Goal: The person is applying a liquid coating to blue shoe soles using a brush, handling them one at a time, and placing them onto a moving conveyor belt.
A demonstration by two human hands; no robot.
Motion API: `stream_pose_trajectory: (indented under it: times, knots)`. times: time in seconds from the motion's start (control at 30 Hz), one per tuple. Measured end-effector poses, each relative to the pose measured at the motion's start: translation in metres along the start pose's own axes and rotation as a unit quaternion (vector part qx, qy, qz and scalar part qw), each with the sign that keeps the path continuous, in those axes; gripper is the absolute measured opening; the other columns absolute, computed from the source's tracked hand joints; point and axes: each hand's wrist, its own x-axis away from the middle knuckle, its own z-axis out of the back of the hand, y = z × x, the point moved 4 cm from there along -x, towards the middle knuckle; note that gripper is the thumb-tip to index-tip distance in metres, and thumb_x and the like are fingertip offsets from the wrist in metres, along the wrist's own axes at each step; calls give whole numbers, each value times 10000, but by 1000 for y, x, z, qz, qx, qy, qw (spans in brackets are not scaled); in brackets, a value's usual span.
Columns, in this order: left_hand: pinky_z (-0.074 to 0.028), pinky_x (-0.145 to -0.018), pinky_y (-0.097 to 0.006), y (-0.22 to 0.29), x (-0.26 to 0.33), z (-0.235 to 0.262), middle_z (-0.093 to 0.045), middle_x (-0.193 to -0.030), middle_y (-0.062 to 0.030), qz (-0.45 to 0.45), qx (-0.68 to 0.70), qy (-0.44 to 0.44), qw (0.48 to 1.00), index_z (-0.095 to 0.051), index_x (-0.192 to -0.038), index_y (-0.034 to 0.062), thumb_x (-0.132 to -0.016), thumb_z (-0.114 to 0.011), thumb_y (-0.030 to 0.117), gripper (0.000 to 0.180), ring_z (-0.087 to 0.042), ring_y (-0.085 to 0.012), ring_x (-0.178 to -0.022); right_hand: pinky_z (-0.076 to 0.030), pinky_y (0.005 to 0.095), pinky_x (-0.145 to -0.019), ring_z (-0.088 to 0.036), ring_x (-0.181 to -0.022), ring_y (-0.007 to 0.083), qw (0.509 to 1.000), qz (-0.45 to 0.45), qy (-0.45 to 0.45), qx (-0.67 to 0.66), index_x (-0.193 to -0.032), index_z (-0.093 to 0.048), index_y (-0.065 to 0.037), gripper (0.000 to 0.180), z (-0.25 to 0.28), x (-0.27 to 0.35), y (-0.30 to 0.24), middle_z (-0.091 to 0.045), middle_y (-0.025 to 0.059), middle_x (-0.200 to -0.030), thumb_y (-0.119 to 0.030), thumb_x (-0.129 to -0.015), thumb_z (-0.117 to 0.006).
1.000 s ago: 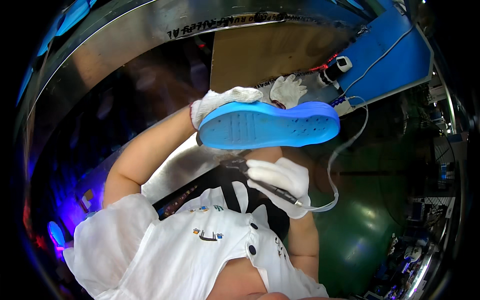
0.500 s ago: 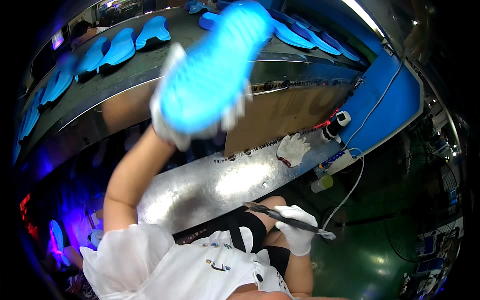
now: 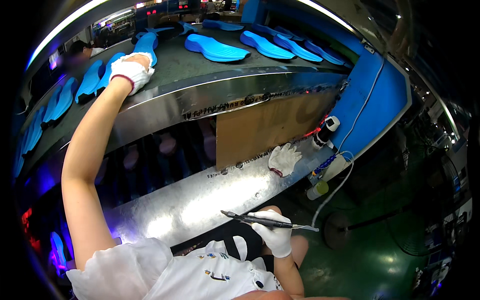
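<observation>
My left hand [image 3: 133, 70], in a white knit glove, reaches out to the dark belt at the upper left. It is closed over the near part of a blue shoe sole [image 3: 147, 43], whose other end sticks out beyond the glove. The fingertips are partly hidden. Low over my lap, my gloved right hand [image 3: 274, 234] grips a slim black pen-shaped tool [image 3: 250, 219]. Its tip points left, and a pale cord runs from the other end. Another blue sole [image 3: 215, 48] lies on the belt to the right of my left hand.
Several blue soles [image 3: 267, 44] line both sides of the belt [image 3: 175, 65]. Below its metal edge is a cardboard sheet [image 3: 270, 127]. A loose white glove [image 3: 285, 159] rests on the metal shelf [image 3: 210, 192]. A white cable [image 3: 369, 105] hangs along the blue panel [image 3: 380, 100].
The sole held up before me is out of my left hand; a sole now lies mid-belt. My left hand has moved up and left onto another sole. The right hand with the tool has shifted slightly left.
</observation>
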Motion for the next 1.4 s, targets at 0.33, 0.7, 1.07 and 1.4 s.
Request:
stream_pose_trajectory:
  times: [0.33,0.7,1.07,1.4]
  knots:
    - [-513,-875,-455,-5,37,14,-603,-1117,-193,-21,6,54,998,-554,-1079,64,-837,-619,139,262,-593,-387,-1086,-529,269,-734,-667,-806,159,998,-43,22,-42,-1003,-676,34,241,4,9,15,-698,99,-896,18,-772,-743]
    - [-515,-800,-359,90,218,21,-637,-1025,-128,-206,530,307,764,-591,-909,48,-727,-770,-21,265,-632,-255,-911,-512,189,-567,-623,-648,78,955,-118,242,-121,-1086,-598,31,215,27,13,45,-691,103,-982,-9,-887,-671]
    - [-439,-993,-437,221,345,-178,-494,-1296,-249,-166,665,-59,726,-548,-838,40,-772,-768,101,238,-530,-363,-1190,-478,190,-531,-592,-620,66,921,-144,351,-93,-1040,-658,9,180,45,8,56,-658,33,-782,-86,-890,-688]
    - [-454,-429,-393,317,290,-205,-645,-1007,-232,259,793,-545,-87,-503,-1308,48,-875,-265,781,884,-584,-313,-633,-465,206,-535,-570,-589,68,896,-187,361,-177,-1030,-647,15,174,33,19,72,-638,27,-766,-69,-882,-681]
